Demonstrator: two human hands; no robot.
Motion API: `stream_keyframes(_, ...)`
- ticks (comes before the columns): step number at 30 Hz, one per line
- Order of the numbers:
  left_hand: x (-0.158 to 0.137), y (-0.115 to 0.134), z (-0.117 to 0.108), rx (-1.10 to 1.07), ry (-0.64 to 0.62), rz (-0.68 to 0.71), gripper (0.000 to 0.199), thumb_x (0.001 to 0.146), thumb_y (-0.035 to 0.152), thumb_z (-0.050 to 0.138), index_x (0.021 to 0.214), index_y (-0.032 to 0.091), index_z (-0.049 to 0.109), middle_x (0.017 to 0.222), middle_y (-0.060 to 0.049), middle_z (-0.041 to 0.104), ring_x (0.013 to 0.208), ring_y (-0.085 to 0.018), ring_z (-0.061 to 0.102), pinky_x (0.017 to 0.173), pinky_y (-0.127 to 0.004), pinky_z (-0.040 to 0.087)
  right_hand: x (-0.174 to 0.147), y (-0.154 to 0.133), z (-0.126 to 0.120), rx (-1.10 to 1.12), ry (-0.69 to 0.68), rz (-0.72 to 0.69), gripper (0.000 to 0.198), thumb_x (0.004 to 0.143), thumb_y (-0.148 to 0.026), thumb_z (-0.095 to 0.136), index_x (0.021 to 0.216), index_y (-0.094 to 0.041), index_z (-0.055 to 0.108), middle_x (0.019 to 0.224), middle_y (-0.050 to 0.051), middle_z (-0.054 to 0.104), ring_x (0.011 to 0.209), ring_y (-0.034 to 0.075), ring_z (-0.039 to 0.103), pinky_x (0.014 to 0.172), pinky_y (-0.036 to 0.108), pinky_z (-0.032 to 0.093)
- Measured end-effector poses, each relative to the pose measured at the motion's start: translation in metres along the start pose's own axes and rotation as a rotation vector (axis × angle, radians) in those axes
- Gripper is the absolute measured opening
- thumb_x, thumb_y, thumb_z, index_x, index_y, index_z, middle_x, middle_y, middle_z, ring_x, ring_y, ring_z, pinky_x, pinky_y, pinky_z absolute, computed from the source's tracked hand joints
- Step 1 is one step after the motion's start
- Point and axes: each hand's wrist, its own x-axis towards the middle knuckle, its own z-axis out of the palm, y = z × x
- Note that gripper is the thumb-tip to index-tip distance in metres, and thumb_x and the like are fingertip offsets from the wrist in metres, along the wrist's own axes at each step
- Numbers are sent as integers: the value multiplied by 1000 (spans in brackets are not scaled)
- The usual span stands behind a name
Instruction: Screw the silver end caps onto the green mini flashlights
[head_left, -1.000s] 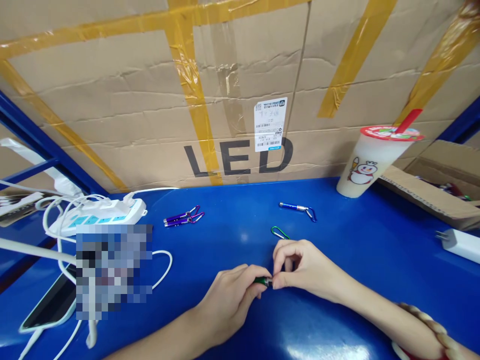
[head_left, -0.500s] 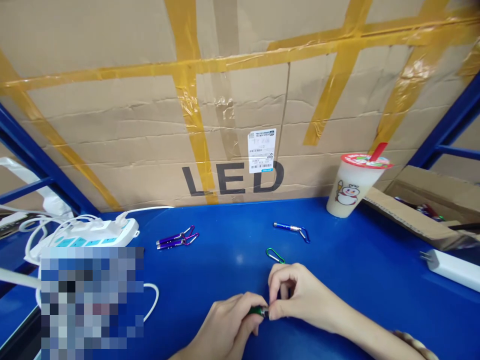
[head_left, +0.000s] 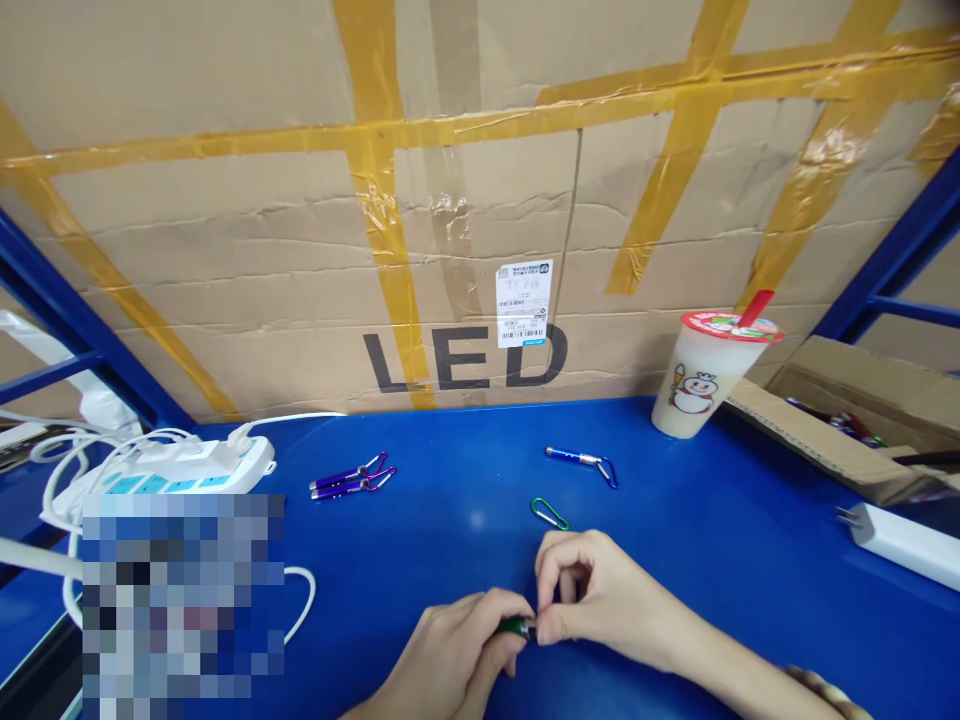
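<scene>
Holding the green tube [head_left: 512, 626] from its left side, I have my left hand [head_left: 459, 655] curled snugly round it, thumb below and index finger above, with no slack between. Only a short stretch of the tube comes out of that grip, pointing toward my right hand [head_left: 604, 600], whose thumb and forefinger are pinched together at its right tip. Whether those fingertips have a separate small part between them I cannot tell, since they cover it. The visible stretch is dark green and shiny, turning silvery and then dark toward that tip; the rest is hidden by my fingers. All this sits over the near part of the blue tabletop [head_left: 442, 545], well away from its back edge. Just beyond my right knuckles lies a green carabiner [head_left: 551, 519]. Nearer the back edge lies a blue penlight [head_left: 571, 455], and toward the back left corner, two purple penlights [head_left: 339, 490] side by side.
</scene>
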Motion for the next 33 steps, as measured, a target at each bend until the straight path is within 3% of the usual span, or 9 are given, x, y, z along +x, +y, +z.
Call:
stream_keyframes(16, -1, 0, -1, 51, 44, 47, 16, 96, 24, 34, 99, 21, 50, 71, 3, 58, 62, -9, 52, 59, -17, 36, 0, 0, 0, -49, -2, -15, 30, 52, -32, 83, 61, -10, 65, 70, 0, 51, 52, 3, 38, 49, 18, 29)
stream_keyframes(26, -2, 0, 1, 76, 35, 42, 23, 98, 29, 30, 98, 19, 51, 71, 1, 59, 63, -10, 52, 59, -18, 37, 2, 4, 0, -57, -17, -26, 30, 53, -31, 83, 59, -10, 63, 68, 1, 51, 53, 4, 39, 50, 19, 30)
stream_keyframes(33, 5, 13, -11, 168, -25, 7, 22, 97, 24, 33, 96, 17, 53, 74, 1, 62, 64, -11, 56, 59, -19, 38, 4, 4, -1, -64, -16, -29, 32, 53, -36, 82, 60, -10, 64, 69, 1, 50, 52, 4, 38, 49, 19, 28)
